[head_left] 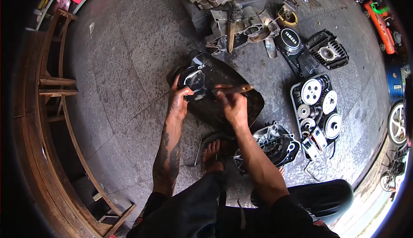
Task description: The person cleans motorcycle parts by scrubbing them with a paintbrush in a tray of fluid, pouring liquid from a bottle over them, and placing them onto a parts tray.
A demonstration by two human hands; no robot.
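My left hand grips the near left edge of a dark metal engine cover, which is held over a black basin. In my right hand is a brush with a wooden handle, the handle pointing to the right. The brush's working end, left of my right hand, is blurred. Beyond the basin, a second wooden-handled brush rests against grey engine casings.
A tray of gears lies to the right, below a finned cylinder part and a round YAMAHA cover. Near my right forearm lies another casing. A wooden bench stands left; an orange jack is at the upper right.
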